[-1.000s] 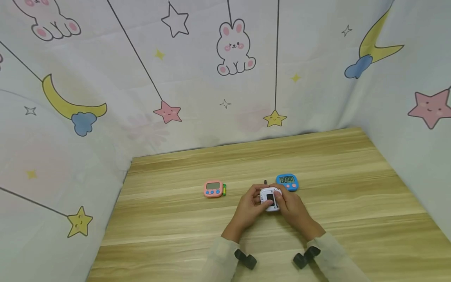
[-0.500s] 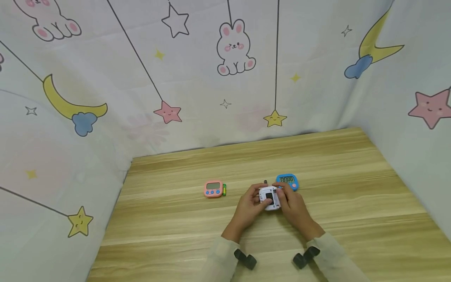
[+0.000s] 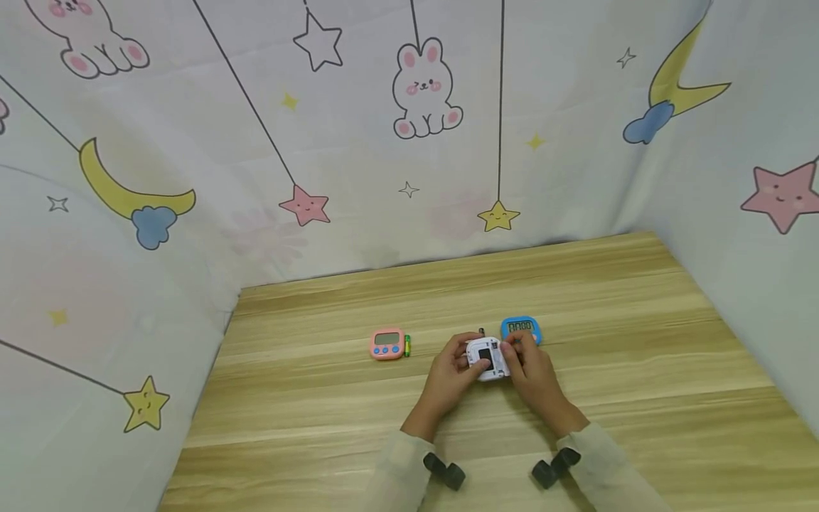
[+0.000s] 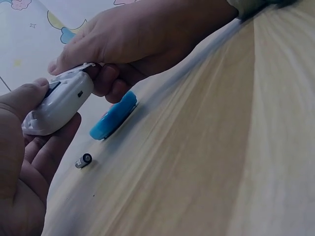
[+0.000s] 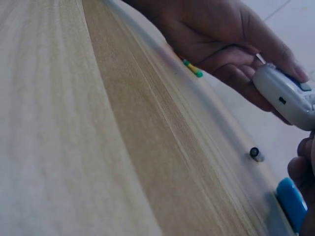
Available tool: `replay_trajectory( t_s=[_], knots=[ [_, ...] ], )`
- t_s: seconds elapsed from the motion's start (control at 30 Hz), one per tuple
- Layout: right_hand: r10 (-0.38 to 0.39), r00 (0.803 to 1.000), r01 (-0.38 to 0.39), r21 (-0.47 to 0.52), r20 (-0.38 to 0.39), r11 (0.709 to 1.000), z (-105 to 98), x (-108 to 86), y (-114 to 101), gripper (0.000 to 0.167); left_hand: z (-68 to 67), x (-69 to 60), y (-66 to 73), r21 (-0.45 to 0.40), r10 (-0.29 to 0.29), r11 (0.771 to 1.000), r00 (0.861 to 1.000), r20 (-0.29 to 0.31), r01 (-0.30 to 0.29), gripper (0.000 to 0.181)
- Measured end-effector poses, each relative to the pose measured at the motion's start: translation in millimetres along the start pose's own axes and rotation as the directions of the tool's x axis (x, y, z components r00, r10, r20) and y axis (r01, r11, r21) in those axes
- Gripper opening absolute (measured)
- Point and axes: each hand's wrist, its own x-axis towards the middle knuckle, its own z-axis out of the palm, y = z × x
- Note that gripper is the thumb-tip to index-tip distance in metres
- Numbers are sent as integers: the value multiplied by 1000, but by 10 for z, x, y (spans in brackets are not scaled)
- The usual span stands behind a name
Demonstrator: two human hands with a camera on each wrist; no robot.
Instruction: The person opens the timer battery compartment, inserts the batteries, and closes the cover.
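Note:
A white device point(image 3: 476, 350) with a dark rectangle on its face is held above the table by both hands. The left hand point(image 3: 444, 384) grips its left side, thumb on the face near the dark rectangle. At its right edge, the right hand point(image 3: 536, 378) pinches a part with thumb and fingers; in the left wrist view this right hand point(image 4: 142, 39) is at the far end of the white casing point(image 4: 61, 105). What exactly the right fingertips hold is too small to tell.
A blue timer point(image 3: 520, 321) lies just behind the right hand, partly covered by it. A small dark battery point(image 4: 84, 161) lies behind the white device. Further left are a pink timer point(image 3: 387, 351) and a green battery point(image 3: 407, 346). A printed cloth point(image 3: 358, 242) stands around the table.
The white device has shifted slightly left with the left hand. The right fingers have moved from its face to its right edge, where a piece now sticks out a little.

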Motion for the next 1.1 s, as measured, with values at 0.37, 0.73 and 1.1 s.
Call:
replay_trajectory(
  t_s=[0.37,0.73,1.1],
  knots=[
    [48,998,-42,130,-43,991,-10,19,-159,9,-66,-29,193,7,-57,998,998,-9,58,47],
    [122,983,-145,173,138,974,45,15,-17,7,-278,56,-23,-123,-87,991,956,-281,54,50],
    [148,929,-166,23,340,986,95,6,-8,22,-296,69,21,-183,-63,983,939,-338,0,48]
  ],
)
